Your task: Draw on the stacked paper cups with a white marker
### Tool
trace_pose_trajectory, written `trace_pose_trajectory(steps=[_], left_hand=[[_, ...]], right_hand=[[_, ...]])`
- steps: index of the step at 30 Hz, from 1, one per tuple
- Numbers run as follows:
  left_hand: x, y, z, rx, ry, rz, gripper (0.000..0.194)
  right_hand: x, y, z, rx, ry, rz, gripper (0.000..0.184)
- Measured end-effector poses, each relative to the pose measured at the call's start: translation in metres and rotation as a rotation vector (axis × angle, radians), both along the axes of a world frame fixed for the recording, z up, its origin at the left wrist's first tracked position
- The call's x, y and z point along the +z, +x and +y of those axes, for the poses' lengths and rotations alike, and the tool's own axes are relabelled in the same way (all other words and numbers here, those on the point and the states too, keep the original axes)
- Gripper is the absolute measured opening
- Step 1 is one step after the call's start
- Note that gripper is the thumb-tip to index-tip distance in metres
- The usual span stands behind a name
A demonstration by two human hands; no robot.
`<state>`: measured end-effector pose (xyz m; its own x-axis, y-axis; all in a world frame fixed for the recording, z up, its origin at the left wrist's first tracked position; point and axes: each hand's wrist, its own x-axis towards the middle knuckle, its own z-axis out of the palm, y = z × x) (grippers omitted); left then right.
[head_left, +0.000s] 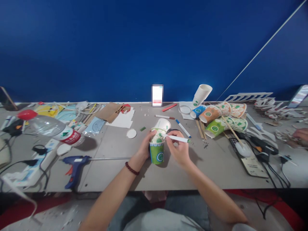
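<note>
In front of me at the middle of the table, my left hand [145, 146] wraps around a joined stack of paper cups [157, 153], the lowest one green with a round blue logo. Above it the stack shows a white and green leaf pattern and leans slightly right at the top. A white marker [179, 138] with a green end is pinched in my right hand [178, 149]. Its other end meets the side of the patterned cup; whether the tip touches is too small to tell. A dark round object behind the right hand is mostly hidden.
A blue glue gun [76, 168] and a plastic bottle [56, 128] lie to the left. Loose markers [183, 128] lie beyond my hands. Decorated paper cups [214, 128], wooden sticks and a phone [252, 165] occupy the right. Another person's hand [302, 134] shows at the far right edge.
</note>
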<state>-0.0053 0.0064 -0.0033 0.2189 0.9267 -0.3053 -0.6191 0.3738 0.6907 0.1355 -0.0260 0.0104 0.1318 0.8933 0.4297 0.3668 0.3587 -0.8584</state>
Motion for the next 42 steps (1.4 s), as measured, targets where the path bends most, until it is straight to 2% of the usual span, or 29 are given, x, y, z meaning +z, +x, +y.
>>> trace_pose_trajectory(steps=[15, 30, 42], left_hand=[[-0.0054, -0.0005, 0.0017, 0.017, -0.010, -0.025, 0.035], [-0.0031, 0.0006, 0.0012, 0.033, -0.003, -0.022, 0.035], [-0.0029, -0.0003, 0.0007, 0.030, -0.013, -0.027, 0.036]], right_hand=[[0.0078, -0.0017, -0.0012, 0.015, 0.035, 0.015, 0.003], [0.0030, -0.0002, -0.0018, 0.045, 0.032, 0.017, 0.002], [0.0042, 0.0016, 0.0000, -0.048, 0.035, 0.000, 0.001]])
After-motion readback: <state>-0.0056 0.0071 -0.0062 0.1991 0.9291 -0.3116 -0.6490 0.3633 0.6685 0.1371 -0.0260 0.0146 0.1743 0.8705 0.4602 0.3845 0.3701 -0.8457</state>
